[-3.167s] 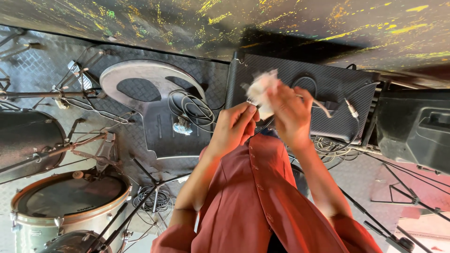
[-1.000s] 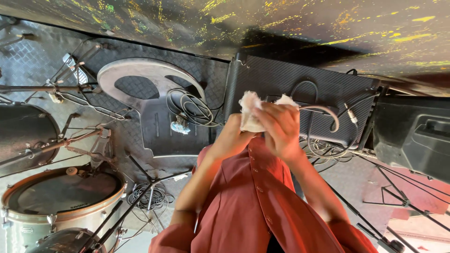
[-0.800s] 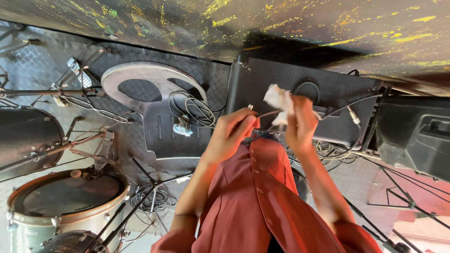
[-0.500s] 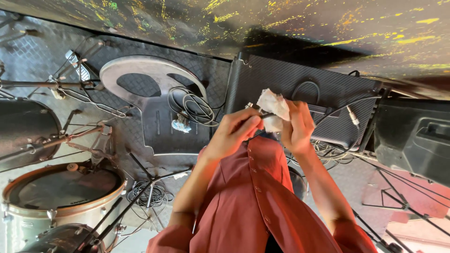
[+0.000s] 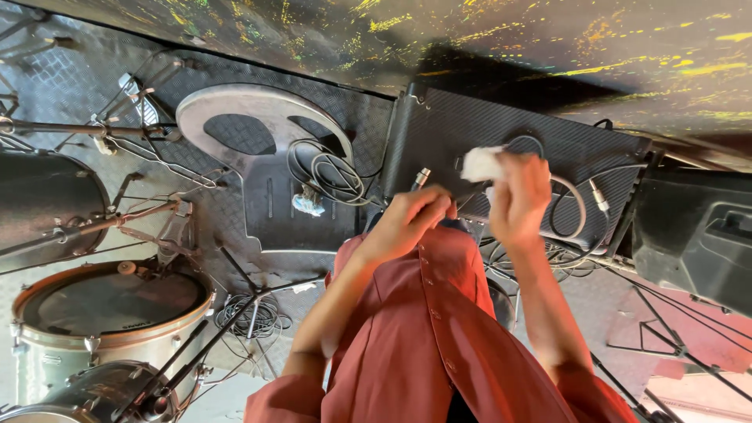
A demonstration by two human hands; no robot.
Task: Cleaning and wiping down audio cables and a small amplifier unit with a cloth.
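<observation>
Grey diamond-plate flooring [image 5: 235,227] is running under drums [image 5: 110,305], metal stands [image 5: 94,227] and a coil of cable [image 5: 329,168]. A black speaker cabinet [image 5: 501,125] is lying against a dark wall [image 5: 470,39] streaked with yellow paint. Sunlight is falling across red flooring [image 5: 689,345] at the right.

A rust-red buttoned shirt [image 5: 439,337] with sleeves rolled above the elbows.

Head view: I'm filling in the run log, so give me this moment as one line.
left hand: grip on cable plug | right hand: grip on white cloth | behind: black speaker cabinet | lower left: drum
</observation>
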